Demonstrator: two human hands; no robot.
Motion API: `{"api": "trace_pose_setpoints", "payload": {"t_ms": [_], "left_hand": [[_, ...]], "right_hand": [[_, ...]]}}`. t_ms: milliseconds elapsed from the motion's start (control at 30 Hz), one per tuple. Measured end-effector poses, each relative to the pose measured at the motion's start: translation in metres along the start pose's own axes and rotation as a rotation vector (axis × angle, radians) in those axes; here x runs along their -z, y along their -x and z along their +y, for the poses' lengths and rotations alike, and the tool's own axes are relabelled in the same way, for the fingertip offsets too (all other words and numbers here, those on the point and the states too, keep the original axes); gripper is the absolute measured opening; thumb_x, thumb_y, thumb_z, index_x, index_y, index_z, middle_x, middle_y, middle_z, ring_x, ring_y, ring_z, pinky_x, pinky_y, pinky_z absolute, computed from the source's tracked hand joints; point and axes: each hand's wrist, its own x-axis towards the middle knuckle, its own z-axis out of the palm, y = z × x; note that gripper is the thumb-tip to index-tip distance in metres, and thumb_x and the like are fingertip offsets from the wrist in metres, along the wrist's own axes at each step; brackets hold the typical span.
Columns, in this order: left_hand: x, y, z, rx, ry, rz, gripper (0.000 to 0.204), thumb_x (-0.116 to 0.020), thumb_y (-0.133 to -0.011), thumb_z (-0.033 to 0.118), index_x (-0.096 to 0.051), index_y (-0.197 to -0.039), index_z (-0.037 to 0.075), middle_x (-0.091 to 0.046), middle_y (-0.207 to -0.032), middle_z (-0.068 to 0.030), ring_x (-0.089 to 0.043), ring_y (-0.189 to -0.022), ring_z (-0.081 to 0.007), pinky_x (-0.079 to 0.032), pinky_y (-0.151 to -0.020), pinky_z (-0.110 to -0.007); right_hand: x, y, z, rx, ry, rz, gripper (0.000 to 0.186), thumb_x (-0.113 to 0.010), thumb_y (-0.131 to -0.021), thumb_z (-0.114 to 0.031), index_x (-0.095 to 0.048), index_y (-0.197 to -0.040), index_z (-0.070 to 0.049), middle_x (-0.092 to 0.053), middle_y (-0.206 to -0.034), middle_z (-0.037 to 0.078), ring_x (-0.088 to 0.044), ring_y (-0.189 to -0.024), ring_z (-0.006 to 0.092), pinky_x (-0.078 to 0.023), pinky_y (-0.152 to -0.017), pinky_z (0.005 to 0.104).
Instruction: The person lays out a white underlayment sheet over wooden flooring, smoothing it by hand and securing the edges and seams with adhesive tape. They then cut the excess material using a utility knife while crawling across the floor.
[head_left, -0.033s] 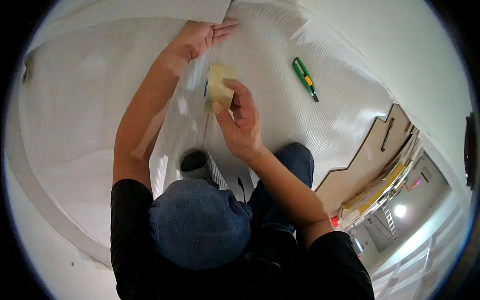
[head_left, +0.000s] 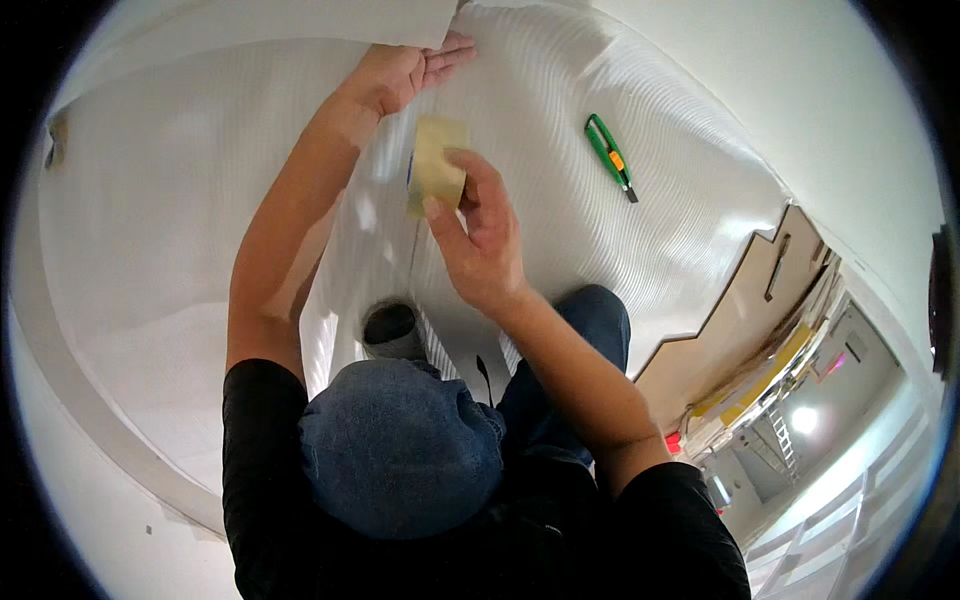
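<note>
Translucent yellowish tape, a wide roll [head_left: 435, 150], is gripped between the thumb and fingers of my right hand [head_left: 472, 235], above a seam in the white foam underlay [head_left: 680, 260]. My left hand [head_left: 408, 75] reaches up to the edge of an overlapping white sheet [head_left: 250, 22], its fingers stretched out flat beside that edge. A green utility knife [head_left: 605, 150] with an orange slider lies on the underlay to the right of both hands.
Beige floor boards [head_left: 740, 295] with a stepped edge lie on the right, with stacked material and a yellow piece [head_left: 755, 370] beyond. A white wall [head_left: 800, 120] borders the upper right. My bent knees and a dark foot are below the hands. A ladder [head_left: 780, 440] shows far right.
The tape and my right hand have shifted slightly upward, toward my left hand. My left hand stays at the sheet's edge.
</note>
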Motion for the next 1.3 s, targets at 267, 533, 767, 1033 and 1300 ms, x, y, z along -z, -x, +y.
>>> {"api": "trace_pose_setpoints", "payload": {"t_ms": [267,533,767,1033,1300], "left_hand": [[-0.003,-0.021,0.023,-0.122,-0.084,-0.076,0.045,-0.049,-0.108,0.028,-0.054,-0.142,0.000,-0.057,-0.146,-0.0186,-0.062,-0.128,-0.0290,-0.049,-0.111,-0.042],[0.000,-0.033,0.038,-0.141,-0.173,-0.128,0.044,-0.052,-0.106,0.026,-0.053,-0.142,0.001,-0.058,-0.145,-0.0187,-0.065,-0.124,-0.0295,-0.051,-0.108,-0.043],[0.004,-0.036,0.034,-0.150,-0.188,-0.154,0.044,-0.055,-0.105,0.024,-0.053,-0.143,0.001,-0.058,-0.145,-0.0187,-0.066,-0.121,-0.0300,-0.053,-0.106,-0.043],[0.004,-0.029,0.030,-0.173,-0.202,-0.169,0.045,-0.058,-0.103,0.022,-0.053,-0.143,0.002,-0.058,-0.144,-0.0187,-0.068,-0.117,-0.0305,-0.056,-0.103,-0.043],[0.001,-0.031,0.028,-0.196,-0.210,-0.191,0.046,-0.061,-0.102,0.020,-0.053,-0.143,0.003,-0.058,-0.144,-0.0188,-0.070,-0.113,-0.0310,-0.058,-0.100,-0.043]], "right_hand": [[0.001,-0.060,0.007,-0.007,0.005,0.127,0.050,-0.059,-0.099,-0.002,-0.040,-0.146,-0.001,-0.066,-0.109,0.009,-0.059,-0.092,0.0130,-0.049,-0.085,0.0293],[0.004,-0.088,0.020,0.028,0.058,0.125,0.058,-0.060,-0.100,-0.006,-0.031,-0.150,-0.002,-0.069,-0.104,0.013,-0.062,-0.091,0.0157,-0.049,-0.086,0.0313],[0.033,-0.078,0.004,0.005,0.324,0.101,0.057,-0.065,-0.097,-0.013,-0.041,-0.146,-0.001,-0.067,-0.120,0.021,-0.065,-0.109,0.0318,-0.048,-0.101,0.0415],[0.189,-0.034,0.045,-0.222,1.410,0.365,0.062,-0.074,-0.092,-0.027,-0.050,-0.144,-0.004,-0.050,-0.143,0.022,-0.048,-0.131,0.0408,-0.039,-0.111,0.0530],[0.238,-0.040,0.047,-0.286,1.337,0.197,0.047,-0.076,-0.087,-0.021,-0.060,-0.123,0.005,-0.065,-0.114,0.025,-0.066,-0.099,0.0399,-0.054,-0.088,0.0491]]}}
